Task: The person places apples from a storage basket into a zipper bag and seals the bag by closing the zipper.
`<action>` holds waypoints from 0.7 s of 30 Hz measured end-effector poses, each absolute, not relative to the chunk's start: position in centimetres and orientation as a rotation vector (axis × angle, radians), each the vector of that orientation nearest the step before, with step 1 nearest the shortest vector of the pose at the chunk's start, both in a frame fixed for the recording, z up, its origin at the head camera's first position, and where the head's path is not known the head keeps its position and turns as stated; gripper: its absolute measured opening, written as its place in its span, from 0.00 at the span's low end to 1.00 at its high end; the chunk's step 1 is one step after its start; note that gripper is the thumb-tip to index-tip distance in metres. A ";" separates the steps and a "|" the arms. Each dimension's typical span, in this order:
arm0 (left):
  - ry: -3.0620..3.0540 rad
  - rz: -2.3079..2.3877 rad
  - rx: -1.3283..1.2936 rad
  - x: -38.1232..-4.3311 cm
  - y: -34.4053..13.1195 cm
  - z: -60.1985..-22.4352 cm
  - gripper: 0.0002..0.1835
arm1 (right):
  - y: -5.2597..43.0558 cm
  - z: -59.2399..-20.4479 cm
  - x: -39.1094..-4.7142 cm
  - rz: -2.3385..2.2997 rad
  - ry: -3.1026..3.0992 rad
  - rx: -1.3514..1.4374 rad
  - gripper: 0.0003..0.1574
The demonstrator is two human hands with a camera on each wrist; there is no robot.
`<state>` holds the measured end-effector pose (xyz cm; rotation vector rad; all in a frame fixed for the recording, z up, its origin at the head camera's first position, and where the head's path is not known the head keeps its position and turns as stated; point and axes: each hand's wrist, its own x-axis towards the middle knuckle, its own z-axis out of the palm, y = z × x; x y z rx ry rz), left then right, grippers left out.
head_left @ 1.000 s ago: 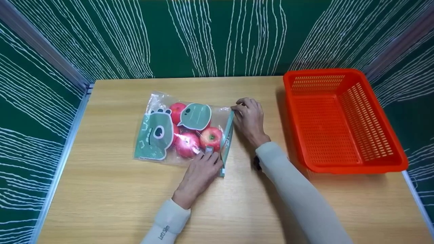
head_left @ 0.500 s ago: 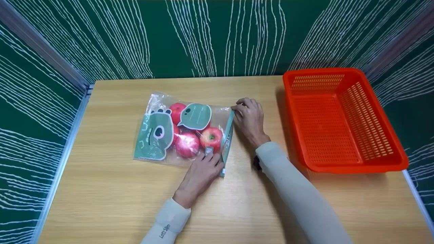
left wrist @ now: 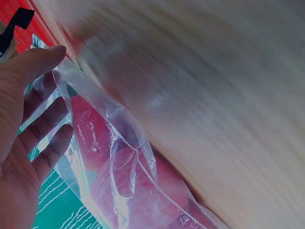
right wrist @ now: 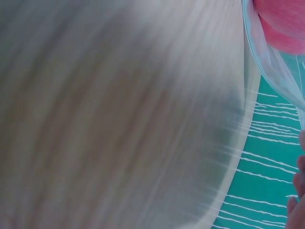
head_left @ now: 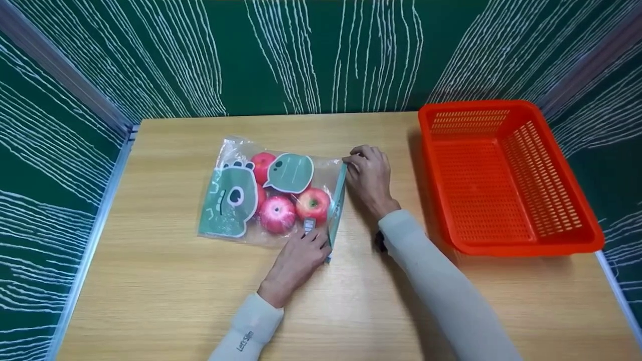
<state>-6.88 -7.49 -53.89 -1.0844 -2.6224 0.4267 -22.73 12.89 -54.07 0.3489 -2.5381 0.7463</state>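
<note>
A clear zip bag (head_left: 228, 210) with a green cartoon print lies flat on the table, its green-edged opening toward the right. Several red apples (head_left: 277, 214) show inside through the plastic. My left hand (head_left: 298, 255) pinches the near end of the opening, its fingers covering that corner. In the left wrist view, the thumb and fingers (left wrist: 57, 143) sit on either side of the plastic edge. At the far end of the opening, my right hand (head_left: 370, 175) pinches the green strip (head_left: 341, 185). Only a few right fingertips (right wrist: 299, 179) show in the right wrist view.
A red plastic basket (head_left: 484, 190) with slotted walls stands to the right, beyond my right forearm. The wooden table (head_left: 160, 281) runs back to a green wall (head_left: 321, 60) with white lines. Similar panels rise at both sides.
My left hand has slid slightly nearer to me along the bag's opening, and the near corner is more covered. My right hand stays in place.
</note>
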 end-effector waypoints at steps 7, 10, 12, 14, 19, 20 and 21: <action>-2.616 0.201 -1.047 -7.1 -8.0 -52.9 0.28 | 13.4 -54.0 -22.6 0.772 -2.540 0.327 0.09; -2.580 0.078 -1.030 -7.2 -8.3 -52.4 0.24 | 13.8 -54.1 -22.6 0.795 -2.525 0.316 0.09; -2.555 0.003 -1.017 -7.2 -8.5 -52.3 0.20 | 14.0 -54.1 -22.5 0.793 -2.509 0.324 0.08; -2.542 -0.056 -0.998 -7.3 -8.7 -52.5 0.19 | 14.1 -54.1 -22.4 0.783 -2.498 0.335 0.08; -2.555 -0.128 -0.943 -7.3 -8.7 -52.8 0.21 | 14.2 -54.1 -22.1 0.779 -2.496 0.340 0.08; -2.570 -0.148 -0.930 -7.3 -8.7 -52.8 0.21 | 14.2 -54.0 -22.1 0.785 -2.498 0.337 0.08; -2.588 -0.168 -0.917 -7.3 -8.6 -52.8 0.22 | 14.2 -54.0 -22.0 0.789 -2.500 0.336 0.08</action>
